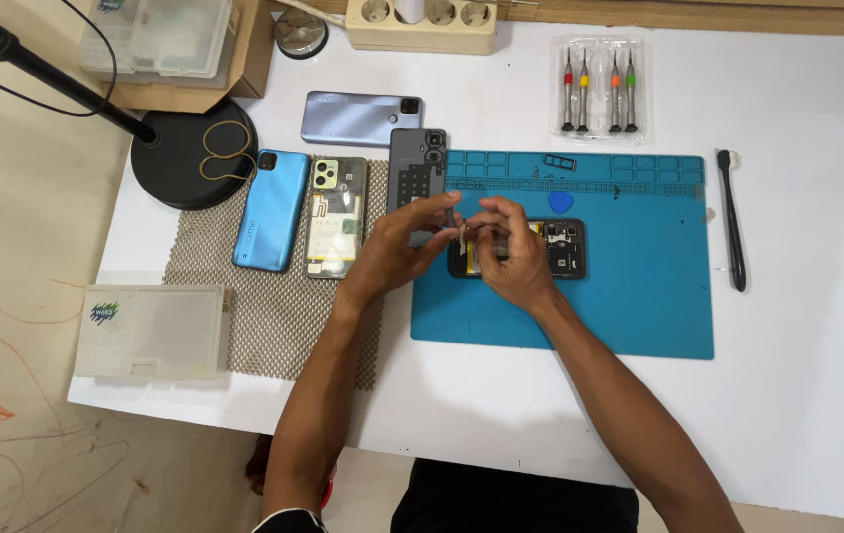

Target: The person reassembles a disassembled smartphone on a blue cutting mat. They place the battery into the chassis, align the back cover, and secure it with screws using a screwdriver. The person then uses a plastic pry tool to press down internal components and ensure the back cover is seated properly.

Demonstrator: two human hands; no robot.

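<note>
An opened phone (562, 248) with its back off lies on the blue work mat (639, 296); its circuit board and yellow battery edge show. My left hand (397, 249) and my right hand (513, 252) meet over the phone's left end, fingertips pinched together around a small part too small to make out. My right hand covers the phone's middle. A grey back cover (416, 173) lies just behind my left hand.
On a mesh pad (274, 316) lie a blue phone (272, 209) and a clear-backed phone (335, 217); a lilac phone (361, 118) lies behind. A screwdriver set (598, 91), black brush tool (731, 219), blue pick (560, 202), lamp base (195, 158), plastic boxes (151, 333) and power strip (422, 22) surround the mat.
</note>
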